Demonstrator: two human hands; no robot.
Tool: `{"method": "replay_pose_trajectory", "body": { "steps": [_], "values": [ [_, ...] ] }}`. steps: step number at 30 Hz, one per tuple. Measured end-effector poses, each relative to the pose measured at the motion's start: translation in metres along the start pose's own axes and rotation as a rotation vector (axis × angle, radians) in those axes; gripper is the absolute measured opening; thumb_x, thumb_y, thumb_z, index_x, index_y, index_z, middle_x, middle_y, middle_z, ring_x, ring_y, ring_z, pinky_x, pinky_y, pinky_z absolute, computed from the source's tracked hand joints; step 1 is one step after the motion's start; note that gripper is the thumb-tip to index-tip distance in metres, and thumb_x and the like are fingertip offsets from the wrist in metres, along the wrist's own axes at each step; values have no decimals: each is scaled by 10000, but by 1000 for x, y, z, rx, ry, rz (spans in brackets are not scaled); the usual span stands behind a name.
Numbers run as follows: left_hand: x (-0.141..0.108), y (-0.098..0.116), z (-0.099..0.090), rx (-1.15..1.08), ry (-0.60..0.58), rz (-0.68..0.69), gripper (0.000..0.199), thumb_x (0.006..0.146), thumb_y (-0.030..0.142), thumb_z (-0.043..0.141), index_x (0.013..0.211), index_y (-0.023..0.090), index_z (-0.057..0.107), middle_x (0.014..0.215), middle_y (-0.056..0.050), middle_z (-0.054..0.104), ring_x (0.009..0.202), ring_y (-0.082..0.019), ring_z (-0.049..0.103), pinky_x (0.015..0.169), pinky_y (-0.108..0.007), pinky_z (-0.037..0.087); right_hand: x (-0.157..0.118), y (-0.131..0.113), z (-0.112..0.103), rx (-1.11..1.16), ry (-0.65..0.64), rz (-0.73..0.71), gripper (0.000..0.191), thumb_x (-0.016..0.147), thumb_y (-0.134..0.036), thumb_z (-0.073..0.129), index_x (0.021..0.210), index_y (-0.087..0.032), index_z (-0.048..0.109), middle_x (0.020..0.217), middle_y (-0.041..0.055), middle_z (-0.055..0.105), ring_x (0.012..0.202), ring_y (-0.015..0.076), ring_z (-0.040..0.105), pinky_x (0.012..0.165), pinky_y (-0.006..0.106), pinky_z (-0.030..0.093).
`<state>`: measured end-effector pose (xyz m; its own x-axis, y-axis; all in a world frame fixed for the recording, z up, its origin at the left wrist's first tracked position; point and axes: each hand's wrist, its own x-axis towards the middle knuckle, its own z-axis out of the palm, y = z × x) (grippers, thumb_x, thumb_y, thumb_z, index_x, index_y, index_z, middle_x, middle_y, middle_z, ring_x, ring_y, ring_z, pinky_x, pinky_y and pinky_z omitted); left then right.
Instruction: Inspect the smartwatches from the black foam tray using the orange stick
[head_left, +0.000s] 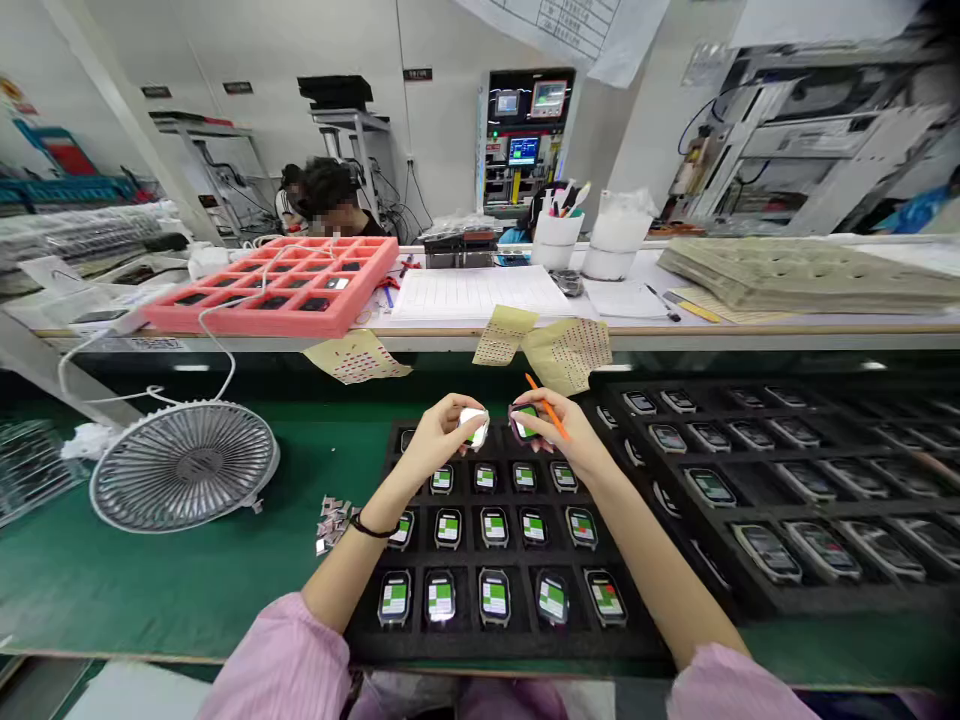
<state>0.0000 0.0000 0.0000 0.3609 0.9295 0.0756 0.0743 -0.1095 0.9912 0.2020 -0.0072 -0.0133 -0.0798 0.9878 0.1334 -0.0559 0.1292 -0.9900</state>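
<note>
L hand (442,436) had watch unit (475,428) pinched btwn thumb & fingers. R hand (562,430), part-curled, gripped dark-rimmed unit (525,422) at fingertips, orange pen (547,406) too.

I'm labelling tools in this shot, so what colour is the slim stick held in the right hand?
Orange; the head view shows the stick best.

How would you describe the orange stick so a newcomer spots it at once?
On the green bench, find the black tray of lit watches between the forearms. Over its far rows, the right hand holds a dark-rimmed watch. The orange stick slants across that hand, slim and bright where the watch is squat and dark.
</note>
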Motion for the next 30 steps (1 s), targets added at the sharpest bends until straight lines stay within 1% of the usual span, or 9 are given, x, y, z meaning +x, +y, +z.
{"method": "replay_pose_trajectory", "body": {
  "steps": [4,8,11,13,15,19,24,27,30],
  "values": [
    [-1,-1,0,-23,-8,-9,348,810,496,643,922,174,575,768,3,606,598,-82,530,486,-177,438,-1,-2,1,-15,41,1,346,657,-448,804,818,-185,647,702,-30,592,378,41,417,336,205,350],
    [-1,-2,-1,-32,-65,31,360,838,449,623,1068,175,579,840,-11,616,572,-71,537,472,-179,425,0,-2,-1,-15,52,-3,325,675,-449,793,816,-195,645,673,-29,579,396,61,441,339,212,329],
    [0,-4,-2,-30,-122,52,439,842,393,624,1215,184,524,943,-48,613,702,-124,618,432,-163,380,0,-1,-4,-11,32,-7,303,709,-451,769,835,-204,646,640,-34,565,396,72,455,347,216,312],
    [0,-5,-3,-29,-158,64,492,837,360,630,1275,191,481,1028,-76,604,802,-160,641,447,-164,398,0,-1,-6,-3,23,-16,290,730,-446,753,858,-208,649,658,-29,582,406,75,468,354,216,309],
    [-1,-5,-3,-21,-178,85,527,829,336,640,1304,200,456,1090,-93,595,841,-172,637,459,-170,411,0,-2,-8,-2,30,-29,286,736,-438,749,875,-208,651,698,-20,608,421,74,478,362,214,312],
    [-2,-5,-3,21,-151,95,514,815,324,662,1278,202,474,1097,-90,612,813,-154,614,482,-178,406,-2,-7,-7,-13,43,-33,286,738,-428,744,882,-200,647,725,-15,626,422,66,481,367,207,321],
    [0,-6,-1,-7,-91,119,454,800,333,695,1191,179,523,1022,-66,641,794,-127,597,705,-248,495,-3,-7,-6,5,23,-21,286,746,-421,736,891,-192,644,721,-20,619,424,65,507,361,195,320],
    [1,-5,0,-35,-71,121,457,781,373,711,1152,173,535,999,-61,636,774,-122,589,685,-239,501,-2,-5,-7,8,14,-23,280,758,-421,727,898,-194,643,710,-26,611,424,68,515,359,195,320],
    [0,0,2,-50,-27,86,440,772,437,705,1094,173,564,948,-50,640,711,-109,581,601,-209,486,-1,-3,-7,3,16,-26,283,763,-432,722,895,-195,643,702,-26,612,421,74,517,356,199,324]
  ]
}}
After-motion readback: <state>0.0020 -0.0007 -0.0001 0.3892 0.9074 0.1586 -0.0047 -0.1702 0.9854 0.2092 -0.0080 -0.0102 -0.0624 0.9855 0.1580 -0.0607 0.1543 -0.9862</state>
